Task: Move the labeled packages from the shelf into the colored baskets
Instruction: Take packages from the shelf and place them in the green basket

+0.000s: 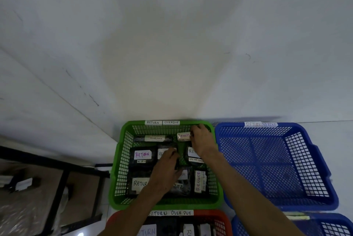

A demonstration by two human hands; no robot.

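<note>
While baskets sit on pale floor [324,132] by white wall [172,44], right hand [202,140] pinches package [183,136]; left hand [166,169] grip unclear.

Green basket [122,159], blue basket [313,159], black packages [142,156]

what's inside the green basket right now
The green basket holds several dark packages with white RETURN labels, such as one at the left. Both hands reach in: the left hand covers middle packages, and the right hand hides part of another.

Parcel sorting area: labeled baskets [122,159] on floor, metal shelf [57,184].
</note>
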